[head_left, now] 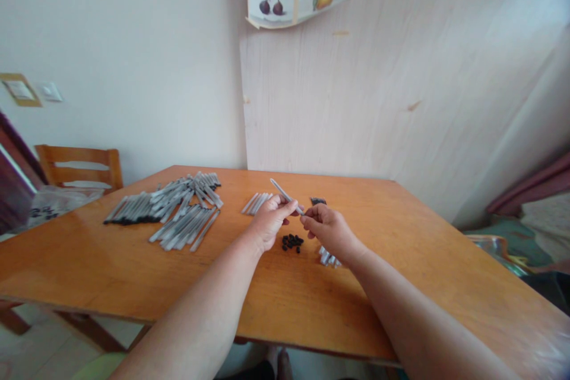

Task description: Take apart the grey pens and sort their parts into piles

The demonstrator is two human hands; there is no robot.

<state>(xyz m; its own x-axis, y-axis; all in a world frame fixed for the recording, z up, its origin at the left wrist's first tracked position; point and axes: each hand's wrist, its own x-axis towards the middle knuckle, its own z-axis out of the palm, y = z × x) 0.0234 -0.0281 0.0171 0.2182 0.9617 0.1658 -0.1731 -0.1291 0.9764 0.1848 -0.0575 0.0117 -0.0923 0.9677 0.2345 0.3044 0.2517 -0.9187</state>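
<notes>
My left hand [275, 218] grips a slim translucent pen barrel [280, 190] between thumb and fingers, its far end tilted up to the left. At the barrel's near end, my right hand [326, 224] is closed in a pinch; any small part between those fingertips is hidden. Below the hands lies a little heap of black plugs [293, 242]. Small clear-and-silver parts [328, 257] lie partly behind my right wrist. Several loose barrels [257, 203] rest in a row beyond my left hand, and small dark pieces [317, 200] sit beyond my right.
A large pile of barrels [184, 208], many with black ends, covers part of the wooden table [414, 261] on the left. A wooden chair [84, 166] and a plastic bag [57, 202] stand past the left edge. The wall [312, 113] rises behind the table.
</notes>
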